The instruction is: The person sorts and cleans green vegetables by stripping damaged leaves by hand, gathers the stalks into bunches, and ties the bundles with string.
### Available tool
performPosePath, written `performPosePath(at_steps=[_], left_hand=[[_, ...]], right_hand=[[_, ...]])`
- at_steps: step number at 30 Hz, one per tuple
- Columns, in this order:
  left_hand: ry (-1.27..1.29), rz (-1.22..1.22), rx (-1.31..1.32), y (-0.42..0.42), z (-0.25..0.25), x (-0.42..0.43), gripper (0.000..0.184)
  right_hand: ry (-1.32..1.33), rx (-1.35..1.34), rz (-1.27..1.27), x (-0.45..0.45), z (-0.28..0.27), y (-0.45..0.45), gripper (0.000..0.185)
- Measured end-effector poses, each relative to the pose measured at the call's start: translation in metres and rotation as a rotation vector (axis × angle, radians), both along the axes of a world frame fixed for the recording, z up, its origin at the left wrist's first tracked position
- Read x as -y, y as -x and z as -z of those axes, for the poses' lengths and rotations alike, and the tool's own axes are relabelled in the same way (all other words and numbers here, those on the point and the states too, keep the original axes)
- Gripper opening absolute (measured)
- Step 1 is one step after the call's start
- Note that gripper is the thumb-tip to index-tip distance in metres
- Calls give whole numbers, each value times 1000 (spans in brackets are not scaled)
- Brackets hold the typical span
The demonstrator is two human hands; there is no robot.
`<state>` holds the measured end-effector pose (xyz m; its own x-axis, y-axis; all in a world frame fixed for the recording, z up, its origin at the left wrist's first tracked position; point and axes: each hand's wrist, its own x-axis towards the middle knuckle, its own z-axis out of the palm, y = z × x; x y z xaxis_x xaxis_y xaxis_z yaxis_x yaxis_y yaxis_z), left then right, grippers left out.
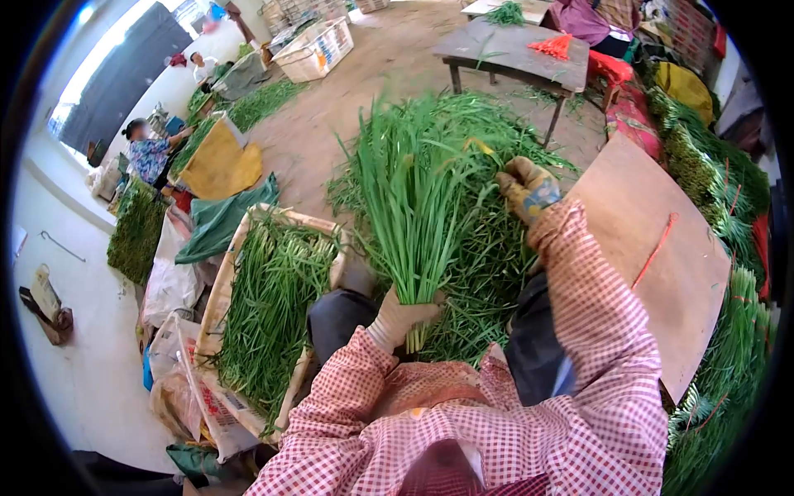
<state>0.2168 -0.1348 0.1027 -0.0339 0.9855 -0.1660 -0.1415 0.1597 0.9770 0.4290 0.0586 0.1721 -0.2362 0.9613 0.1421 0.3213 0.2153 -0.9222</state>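
My left hand [405, 318], in a pale glove, is closed around the lower stems of a bunch of garlic chives [411, 215]. The bunch stands nearly upright, its long green leaves fanning out at the top. To the right of the bunch is my right hand [529, 188] in a stained, patterned work glove, its fingers curled together. A yellowish strip lies by those fingertips, and I cannot make out whether they grip it. Beneath and behind both hands spreads a heap of loose greens [488, 256], reaching between my knees.
A crate of greens [337, 273] stands at my left. At my right lies a brown board [653, 240] with a red tie [656, 250], beside stacked bundles [732, 331]. A low table [504, 45] holds orange-red ties [552, 46]. Another person [149, 157] sits at the far left.
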Motion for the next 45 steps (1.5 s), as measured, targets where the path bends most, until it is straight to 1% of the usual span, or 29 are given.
performPosePath(at_steps=[2, 3, 4, 6, 8, 10, 12, 14, 15, 16, 18, 19, 20, 23, 26, 27, 28, 30, 31, 33, 34, 36, 38, 39, 40, 42, 43, 44, 45], left_hand=[[151, -82, 302, 10, -6, 13, 45], [137, -111, 501, 15, -9, 16, 46], [124, -127, 512, 18, -13, 15, 46], [118, -214, 691, 24, -20, 15, 46], [141, -194, 624, 35, -10, 2, 50], [52, -160, 528, 29, -12, -12, 48], [26, -200, 530, 13, -13, -21, 44], [18, -187, 559, -3, -11, -34, 39], [14, -172, 565, -13, -12, -41, 39], [-5, -165, 631, -24, -13, -48, 39], [-30, -145, 760, -47, -15, -58, 38], [-41, -79, 758, -55, -9, -67, 43], [-35, -55, 763, -64, -6, -71, 43], [-25, -16, 630, -96, -24, -77, 64], [-79, 159, 781, -128, -29, -85, 65], [-120, 177, 824, -137, -31, -92, 61], [-135, 196, 889, -143, -33, -101, 57], [-146, 237, 1039, -154, -36, -125, 51], [-195, 231, 1065, -162, -36, -138, 52], [-221, 166, 1051, -175, -30, -168, 53], [-199, 112, 1010, -179, -27, -184, 54], [-217, 201, 1097, -190, -27, -219, 45], [-132, 6, 1074, -202, -39, -245, 35], [-53, -21, 1050, -206, -57, -254, 28], [26, -51, 1021, -208, -71, -263, 22], [0, -141, 1009, -191, -42, -305, 8], [67, -254, 897, -186, -50, -305, 13], [133, -364, 783, -181, -59, -302, 22], [82, -386, 600, -173, -57, -301, 27]], right_hand=[[-62, 278, 28, 1, -9, -10, 15], [29, 315, 102, 2, -15, -14, 17], [30, 290, 172, -15, 15, -25, 22], [439, 453, -44, -31, 43, -31, 38], [218, 1134, -305, 27, 9, -13, 62], [94, 985, -451, 40, 24, -4, 83], [407, 672, -711, 48, 14, 13, 96], [167, 507, -687, 66, 35, 19, 104], [68, 536, -705, 73, 15, 24, 106], [143, 207, -780, 72, 18, 33, 103], [-71, 555, -506, 92, 6, 26, 102], [-18, 585, -430, 99, 5, 24, 105], [-13, 590, -406, 101, 8, 16, 105], [-16, 481, -194, 110, 12, -9, 102], [80, 459, -187, 99, 3, -47, 98], [-205, 431, -213, 95, 10, -66, 92], [-93, 669, -181, 95, -3, -75, 76], [-128, 690, -249, 92, -9, -120, 60], [-108, 705, -208, 83, -2, -141, 60], [625, 100, 5, 60, 7, -175, 43], [909, -202, 240, 50, -2, -187, 43], [727, -25, 351, 27, 20, -253, 51], [594, 438, 331, 36, -30, -288, 40], [98, 1047, 152, 56, -36, -308, 53], [102, 1046, 158, 60, -30, -323, 53], [163, 1089, 210, 61, -4, -348, 71], [116, 1232, 251, 66, 31, -367, 81], [127, 1241, 156, 69, 70, -396, 85], [199, 1219, 135, 75, 82, -400, 85]])
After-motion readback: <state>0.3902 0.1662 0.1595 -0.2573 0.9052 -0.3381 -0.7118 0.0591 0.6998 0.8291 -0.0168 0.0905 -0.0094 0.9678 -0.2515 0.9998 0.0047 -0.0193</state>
